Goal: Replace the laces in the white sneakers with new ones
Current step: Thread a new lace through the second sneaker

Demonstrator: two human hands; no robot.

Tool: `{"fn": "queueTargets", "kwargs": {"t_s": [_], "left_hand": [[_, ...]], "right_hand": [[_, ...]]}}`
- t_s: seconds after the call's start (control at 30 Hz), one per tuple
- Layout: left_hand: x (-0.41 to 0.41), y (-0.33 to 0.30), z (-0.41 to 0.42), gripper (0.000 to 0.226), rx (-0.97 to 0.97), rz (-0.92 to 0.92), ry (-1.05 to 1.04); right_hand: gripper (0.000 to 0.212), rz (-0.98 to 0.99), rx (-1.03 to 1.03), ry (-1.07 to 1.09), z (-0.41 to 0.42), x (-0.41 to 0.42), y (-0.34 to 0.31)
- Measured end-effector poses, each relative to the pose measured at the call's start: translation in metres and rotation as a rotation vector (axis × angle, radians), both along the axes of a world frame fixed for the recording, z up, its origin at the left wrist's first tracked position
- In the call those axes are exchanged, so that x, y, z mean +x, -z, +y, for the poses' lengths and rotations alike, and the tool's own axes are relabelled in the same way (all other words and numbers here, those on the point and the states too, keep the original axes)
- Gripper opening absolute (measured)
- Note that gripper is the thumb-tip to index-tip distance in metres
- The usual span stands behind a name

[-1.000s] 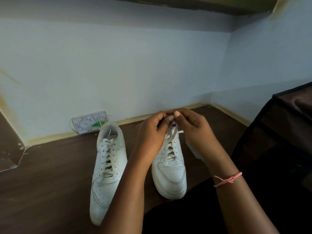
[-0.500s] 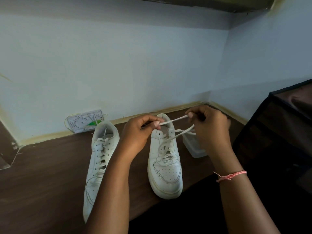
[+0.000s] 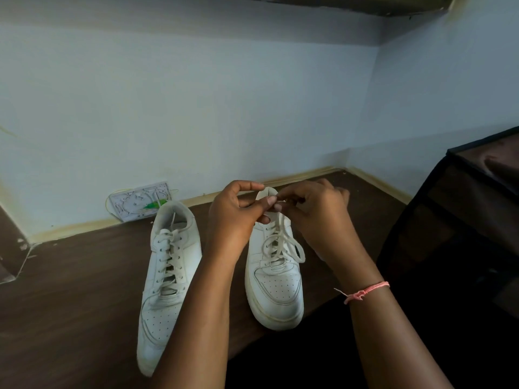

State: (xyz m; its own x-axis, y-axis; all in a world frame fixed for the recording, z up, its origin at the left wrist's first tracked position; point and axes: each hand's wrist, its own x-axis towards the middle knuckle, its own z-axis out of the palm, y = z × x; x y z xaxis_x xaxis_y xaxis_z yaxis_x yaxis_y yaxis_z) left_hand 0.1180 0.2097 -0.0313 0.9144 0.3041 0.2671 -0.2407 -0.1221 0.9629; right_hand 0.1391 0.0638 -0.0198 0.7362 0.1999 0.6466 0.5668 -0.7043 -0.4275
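Both sneakers stand toes toward the person on the brown floor, heels near its back edge by the wall. The left hand [image 3: 236,217] and right hand [image 3: 311,211] each pinch the lace [image 3: 283,242] above the right sneaker [image 3: 276,293]; the left sneaker [image 3: 165,279] waits laced. I'd work the crossings loose one by one, not yank

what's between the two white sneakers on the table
In the head view, the left forearm crosses the gap between left sneaker and right sneaker, above the brown table.
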Motion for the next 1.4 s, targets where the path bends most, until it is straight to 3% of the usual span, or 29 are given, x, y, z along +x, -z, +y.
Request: {"fn": "queueTargets", "kwargs": {"t_s": [0.2, 0.53, 0.6, 0.7, 0.77, 0.97, 1.1, 1.2, 1.4], "left_hand": [[0.001, 0.000, -0.001, 0.002, -0.021, -0.029, 0.027], [0.007, 0.003, 0.000, 0.016, 0.084, -0.022, 0.104], [0.013, 0.012, 0.002, 0.015, 0.262, -0.020, 0.025], [0.024, 0.032, 0.007, 0.028, 0.834, 0.144, -0.173], [0.024, 0.042, 0.007, 0.034, 0.946, 0.311, -0.138], [0.029, 0.048, 0.011, 0.030, 0.874, 0.279, -0.089], [0.034, 0.050, 0.014, 0.028, 0.730, 0.248, -0.026], [0.037, 0.054, 0.021, 0.029, 0.692, 0.221, 0.029], [0.035, 0.064, 0.019, 0.023, 0.400, 0.133, -0.047]], "right_hand": [[0.005, -0.046, 0.007, 0.083, -0.003, 0.002, 0.001], [0.005, -0.053, -0.009, 0.073, -0.001, 0.012, 0.010], [0.005, -0.072, -0.017, 0.128, -0.002, 0.016, 0.015], [0.005, -0.094, -0.108, 0.235, -0.002, 0.020, 0.027], [0.006, -0.089, -0.185, 0.233, 0.003, 0.021, 0.036], [0.010, -0.068, -0.308, 0.246, 0.021, 0.029, 0.046], [0.002, -0.056, -0.541, 0.265, 0.031, 0.038, 0.028], [0.017, 0.097, -0.697, 0.243, 0.035, 0.047, 0.015], [0.028, 0.666, -0.573, 0.134, 0.037, 0.079, 0.000]]}}
